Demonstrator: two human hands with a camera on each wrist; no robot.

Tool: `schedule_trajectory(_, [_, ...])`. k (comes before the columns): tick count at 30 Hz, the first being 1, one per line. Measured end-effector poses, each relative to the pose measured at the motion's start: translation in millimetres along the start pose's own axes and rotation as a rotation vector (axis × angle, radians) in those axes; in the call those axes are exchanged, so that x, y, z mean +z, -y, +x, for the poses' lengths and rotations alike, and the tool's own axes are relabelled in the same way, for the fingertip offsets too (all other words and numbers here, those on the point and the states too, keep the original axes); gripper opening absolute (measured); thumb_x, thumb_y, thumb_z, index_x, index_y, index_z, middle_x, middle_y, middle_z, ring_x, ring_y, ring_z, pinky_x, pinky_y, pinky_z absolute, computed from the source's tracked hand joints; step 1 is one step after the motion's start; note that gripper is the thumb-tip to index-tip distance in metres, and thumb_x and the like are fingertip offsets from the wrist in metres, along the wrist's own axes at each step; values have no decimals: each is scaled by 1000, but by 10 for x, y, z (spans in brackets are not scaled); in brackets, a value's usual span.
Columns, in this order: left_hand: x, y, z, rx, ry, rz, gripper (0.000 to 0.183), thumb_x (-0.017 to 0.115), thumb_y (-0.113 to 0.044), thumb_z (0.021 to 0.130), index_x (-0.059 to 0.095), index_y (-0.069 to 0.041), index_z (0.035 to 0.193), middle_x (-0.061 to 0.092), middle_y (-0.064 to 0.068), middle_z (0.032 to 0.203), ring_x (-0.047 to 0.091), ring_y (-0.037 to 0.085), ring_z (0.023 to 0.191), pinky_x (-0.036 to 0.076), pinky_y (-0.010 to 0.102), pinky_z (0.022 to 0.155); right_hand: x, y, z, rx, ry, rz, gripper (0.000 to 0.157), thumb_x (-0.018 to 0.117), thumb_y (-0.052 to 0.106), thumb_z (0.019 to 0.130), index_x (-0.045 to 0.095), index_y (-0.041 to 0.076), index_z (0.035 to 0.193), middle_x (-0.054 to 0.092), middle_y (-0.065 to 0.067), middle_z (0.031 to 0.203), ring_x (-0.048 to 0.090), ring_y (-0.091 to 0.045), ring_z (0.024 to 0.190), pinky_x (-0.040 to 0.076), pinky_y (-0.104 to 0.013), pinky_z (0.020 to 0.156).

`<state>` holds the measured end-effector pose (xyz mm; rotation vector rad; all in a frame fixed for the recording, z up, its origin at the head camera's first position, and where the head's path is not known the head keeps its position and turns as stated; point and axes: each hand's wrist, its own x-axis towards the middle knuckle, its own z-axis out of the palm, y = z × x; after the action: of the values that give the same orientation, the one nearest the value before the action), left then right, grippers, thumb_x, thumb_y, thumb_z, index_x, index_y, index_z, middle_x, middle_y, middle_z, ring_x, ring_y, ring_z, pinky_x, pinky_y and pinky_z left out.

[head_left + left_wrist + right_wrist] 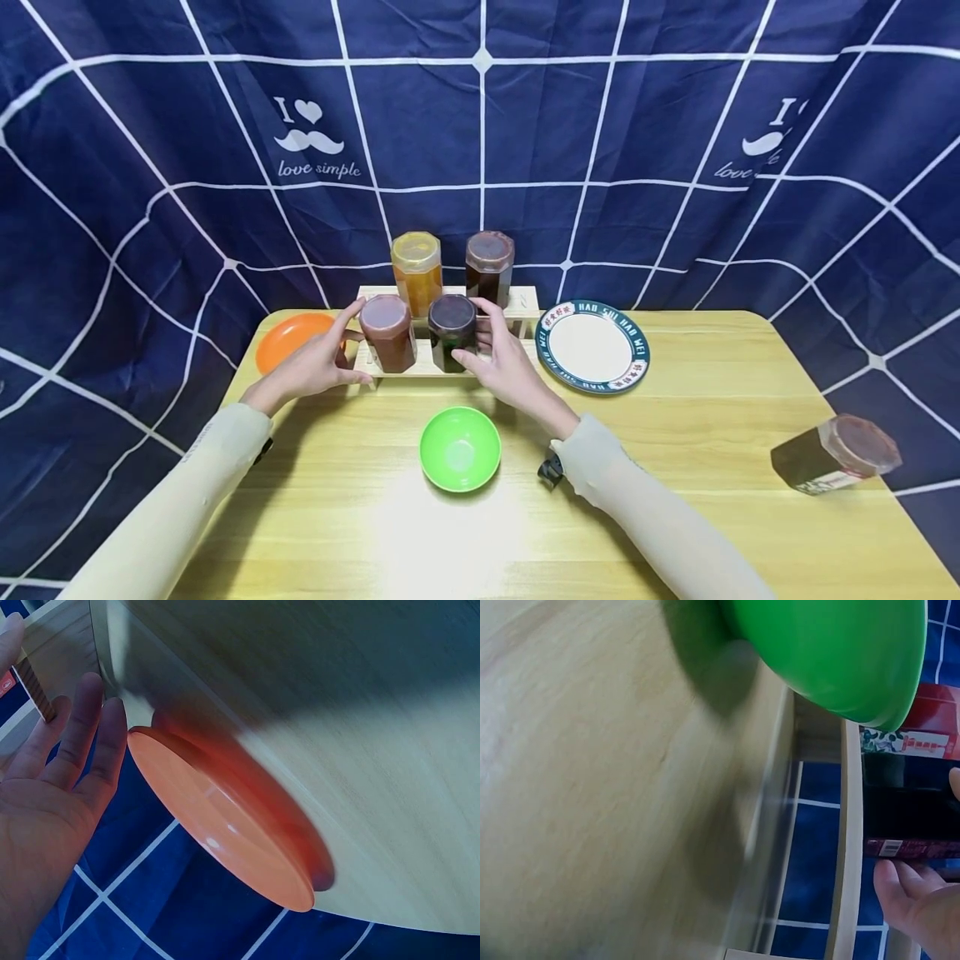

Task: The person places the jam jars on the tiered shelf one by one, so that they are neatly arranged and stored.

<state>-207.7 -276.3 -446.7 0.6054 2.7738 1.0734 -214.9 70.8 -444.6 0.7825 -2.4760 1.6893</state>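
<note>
In the head view, a two-tier wooden rack (424,358) holds several lidded jars. My right hand (513,371) holds the dark jar (452,315) on the front tier, thumb at its front and fingers around its right side. To its left stands a reddish-brown jar (388,340). My left hand (318,364) is spread at the rack's left end beside that jar, its thumb low at the front edge. In the left wrist view, the left hand's fingers extend around the rack's end. An amber jar (418,275) and another dark jar (489,271) occupy the back tier.
An orange plate (285,340) lies left of the rack, partly behind my left hand. A green bowl (460,450) sits in front. At the right are a white plate with a teal rim (592,346) and a dark-red jar (832,457). Blue cloth (420,125) hangs behind the table.
</note>
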Motion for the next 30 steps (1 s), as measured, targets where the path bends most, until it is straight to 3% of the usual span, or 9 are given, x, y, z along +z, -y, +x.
schedule_trajectory(14, [6,-10,-24,6,-9,-14,127,99,-13,83,10,-14,174,70,29,134,65,23,72,53,35,67,14,15,-22,85,-16,53,85,82,8,97,34,21,165,64,-18,145,61,-28,135,48,-42,113])
schedule_trajectory(21, [-3,-10,-16,10,-9,-1,127,99,-14,83,10,-15,174,70,29,134,65,24,74,53,36,68,-39,78,-60,76,-28,86,83,78,3,94,37,19,164,65,-18,143,61,-28,135,46,-44,115])
schedule_trajectory(30, [14,-7,-14,16,-5,-12,127,98,-13,84,9,-14,174,69,30,134,64,22,73,52,36,67,-177,138,-152,74,-105,79,72,75,8,96,47,20,161,67,-9,143,64,-25,133,50,-47,111])
